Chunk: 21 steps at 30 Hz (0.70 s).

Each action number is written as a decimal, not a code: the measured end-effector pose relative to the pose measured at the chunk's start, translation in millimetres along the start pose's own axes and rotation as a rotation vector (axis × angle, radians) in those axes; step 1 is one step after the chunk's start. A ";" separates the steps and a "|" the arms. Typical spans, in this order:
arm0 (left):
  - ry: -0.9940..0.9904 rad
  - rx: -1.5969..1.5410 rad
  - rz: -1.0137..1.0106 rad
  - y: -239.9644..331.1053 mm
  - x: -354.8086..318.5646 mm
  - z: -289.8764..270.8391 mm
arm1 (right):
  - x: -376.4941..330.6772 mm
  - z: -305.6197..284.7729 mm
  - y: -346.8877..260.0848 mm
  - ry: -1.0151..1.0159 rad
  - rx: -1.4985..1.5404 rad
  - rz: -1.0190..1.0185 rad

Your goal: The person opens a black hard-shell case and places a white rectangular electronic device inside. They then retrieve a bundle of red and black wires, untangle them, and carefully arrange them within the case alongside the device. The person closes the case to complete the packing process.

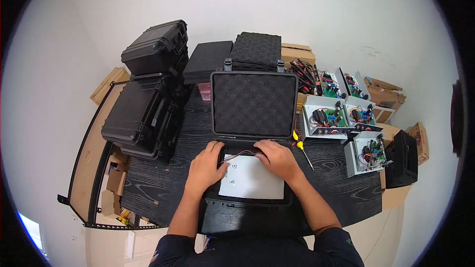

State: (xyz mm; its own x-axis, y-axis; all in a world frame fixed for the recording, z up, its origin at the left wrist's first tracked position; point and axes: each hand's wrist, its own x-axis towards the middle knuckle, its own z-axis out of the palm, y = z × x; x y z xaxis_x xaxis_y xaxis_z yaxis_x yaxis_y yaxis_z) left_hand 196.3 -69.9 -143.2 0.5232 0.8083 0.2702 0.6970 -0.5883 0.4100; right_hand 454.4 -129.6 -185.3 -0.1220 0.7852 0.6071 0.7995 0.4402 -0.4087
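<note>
A black hard case (pixel 213 104) stands open on the table, its raised lid lined with dark egg-crate foam (pixel 255 104). In its base lies a flat white metal panel (pixel 255 180) with a few small screws or holes near the left side. Thin red and dark wires (pixel 242 154) run along the panel's far edge. My left hand (pixel 205 168) rests at the case's left wall, fingers spread from the thumb, which touches the panel's left edge. My right hand (pixel 278 160) is at the far right corner, its bent fingers and thumb closed around the wires' right end.
A yellow-handled screwdriver (pixel 303 149) lies right of the case. Several white open housings with circuit boards (pixel 329 116) stand farther right, near bundled cables (pixel 304 74). Closed black cases (pixel 136 111) are stacked at left. Foam sheets (pixel 257 47) are piled behind the lid on the black wood-grain table (pixel 336 188).
</note>
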 end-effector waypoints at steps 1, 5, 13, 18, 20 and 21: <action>-0.001 -0.015 -0.027 -4.0 1.9 3.2 | -0.6 1.6 0.8 0.025 0.012 0.010; -0.003 -0.035 -0.162 -9.5 9.8 8.3 | 3.4 2.5 5.7 -0.087 -0.133 0.044; 0.074 -0.079 -0.063 -9.9 0.3 5.3 | 8.7 5.7 10.6 -0.094 -0.153 -0.036; 0.024 -0.138 -0.094 -22.0 1.5 6.2 | 20.8 0.0 0.0 -0.156 -0.297 0.003; 0.056 -0.172 -0.056 -21.4 1.4 9.6 | 25.6 2.7 -2.8 -0.212 -0.284 0.044; 0.103 -0.206 -0.038 -20.1 0.5 8.5 | 31.2 5.5 -4.2 -0.229 -0.253 0.040</action>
State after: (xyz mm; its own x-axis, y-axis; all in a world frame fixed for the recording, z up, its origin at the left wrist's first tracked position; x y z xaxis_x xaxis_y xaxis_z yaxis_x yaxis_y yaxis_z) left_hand 186.8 -57.9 -158.8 0.4386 0.8341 0.3344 0.5948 -0.5484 0.5878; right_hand 444.0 -104.6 -168.4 -0.1940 0.8895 0.4137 0.9231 0.3082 -0.2299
